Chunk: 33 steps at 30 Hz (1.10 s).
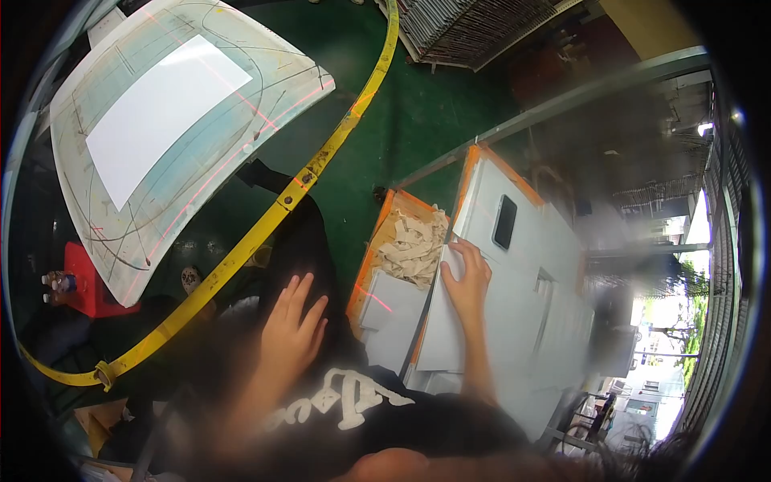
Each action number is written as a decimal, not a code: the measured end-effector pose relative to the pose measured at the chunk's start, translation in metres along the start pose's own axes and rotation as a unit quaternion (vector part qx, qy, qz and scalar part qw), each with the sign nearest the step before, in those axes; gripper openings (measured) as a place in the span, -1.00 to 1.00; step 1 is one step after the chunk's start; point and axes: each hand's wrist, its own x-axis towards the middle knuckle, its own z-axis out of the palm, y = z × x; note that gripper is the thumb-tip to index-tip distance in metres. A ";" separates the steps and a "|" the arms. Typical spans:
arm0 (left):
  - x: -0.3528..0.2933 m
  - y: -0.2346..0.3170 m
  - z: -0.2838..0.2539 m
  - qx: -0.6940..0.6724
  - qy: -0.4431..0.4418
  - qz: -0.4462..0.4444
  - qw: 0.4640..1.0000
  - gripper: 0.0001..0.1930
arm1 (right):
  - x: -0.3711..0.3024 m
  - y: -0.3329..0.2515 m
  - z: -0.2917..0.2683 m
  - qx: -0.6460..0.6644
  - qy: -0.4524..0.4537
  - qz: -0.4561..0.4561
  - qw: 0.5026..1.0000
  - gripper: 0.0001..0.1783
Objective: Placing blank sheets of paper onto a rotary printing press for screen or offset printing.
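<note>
My left hand (pixel 293 325) hovers in front of my dark shirt, its fingers stretched and holding nothing. My right hand (pixel 467 277) lies at the near left edge of a stack of large white sheets (pixel 514 297), thumb and fingers apart; its fingertips touch the edge. A black phone (pixel 504 222) rests on that stack, just beyond the hand. At the far left, one white rectangular sheet (pixel 169 112) lies on a curved, pale board (pixel 189 189) marked with dark lines. Red laser lines cross the board and the sheet.
A yellow curved bar (pixel 249 241) runs between me and the board. Left of the stack, an orange-edged bin (pixel 371 245) holds crumpled cream strips (pixel 409 249) and white pieces. A red stool (pixel 84 277) with bottles stands at left; a rack of stacked panels (pixel 474 28) is at the back.
</note>
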 end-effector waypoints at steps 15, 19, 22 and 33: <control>0.002 0.001 -0.001 -0.005 0.001 0.011 1.000 -0.62 | 0.004 0.014 0.007 0.061 0.028 0.007 0.998 -0.65; 0.015 0.003 0.007 -0.050 -0.035 0.027 0.998 -0.64 | 0.004 0.009 0.008 0.076 0.029 0.005 0.997 -0.64; 0.040 0.003 0.025 -0.087 -0.068 0.063 0.992 -0.66 | 0.004 0.005 0.008 -0.016 0.023 -0.031 0.999 -0.63; 0.151 0.019 0.126 -0.368 -0.145 0.027 0.918 -0.79 | 0.012 0.002 0.007 0.022 -0.004 0.019 1.000 -0.61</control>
